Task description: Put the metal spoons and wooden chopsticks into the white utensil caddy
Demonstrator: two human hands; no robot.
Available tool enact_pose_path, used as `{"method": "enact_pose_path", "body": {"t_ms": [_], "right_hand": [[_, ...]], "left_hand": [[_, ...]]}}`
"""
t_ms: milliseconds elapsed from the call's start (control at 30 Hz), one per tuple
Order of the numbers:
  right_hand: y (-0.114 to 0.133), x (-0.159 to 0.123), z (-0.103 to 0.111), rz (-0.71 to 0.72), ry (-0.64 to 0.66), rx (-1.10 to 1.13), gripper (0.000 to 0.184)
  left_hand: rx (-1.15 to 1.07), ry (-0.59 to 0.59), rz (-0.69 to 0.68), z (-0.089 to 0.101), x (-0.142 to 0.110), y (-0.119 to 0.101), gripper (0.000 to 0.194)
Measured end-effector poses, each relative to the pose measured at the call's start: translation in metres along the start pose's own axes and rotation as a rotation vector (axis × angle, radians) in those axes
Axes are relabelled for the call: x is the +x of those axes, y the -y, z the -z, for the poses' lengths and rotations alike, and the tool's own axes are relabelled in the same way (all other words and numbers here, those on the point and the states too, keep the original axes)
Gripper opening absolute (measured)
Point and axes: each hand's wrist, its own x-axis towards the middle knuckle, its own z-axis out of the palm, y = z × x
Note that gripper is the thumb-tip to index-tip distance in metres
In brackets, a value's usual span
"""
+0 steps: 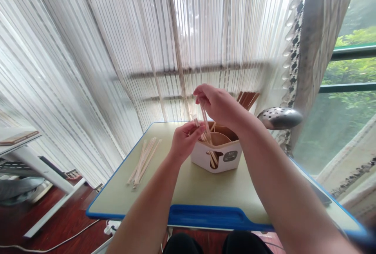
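A white utensil holder (pixel 201 160) with brown compartments and a cut-out in its front stands on the table. My right hand (pixel 216 103) is above it, its fingers closed on the top of plastic-wrapped disposable chopsticks (pixel 206 122) that point down into the holder. At the holder's left rim, my left hand (pixel 185 139) pinches wrapped chopsticks too; I cannot tell how many. Light sticks show through the cut-out. Several brown chopsticks (pixel 248 99) and a perforated metal skimmer (pixel 279 118) rise behind my right forearm. More wrapped chopsticks (pixel 144 162) lie loosely together to the left.
The pale table (pixel 188 191) has a blue edge and a blue front tray (pixel 205 215). A dark flat object (pixel 320 195) lies near its right edge. Striped sheer curtains (pixel 132 42) hang behind, and a white desk leg (pixel 55 175) stands at left.
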Motion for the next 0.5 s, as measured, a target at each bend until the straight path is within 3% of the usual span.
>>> {"method": "enact_pose_path", "body": {"t_ms": [133, 367, 500], "right_hand": [[0.005, -0.001, 0.007, 0.034, -0.015, -0.001, 0.022], [-0.004, -0.003, 0.005, -0.128, 0.2, -0.032, 0.019], [-0.01, -0.002, -0.001, -0.168, 0.231, -0.031, 0.022]], "left_hand": [[-0.023, -0.009, 0.032, 0.0, 0.002, -0.001, 0.026], [0.006, -0.002, 0.042, 0.001, 0.003, -0.002, 0.03], [0.113, -0.011, -0.002, 0.004, 0.002, -0.002, 0.028]]}}
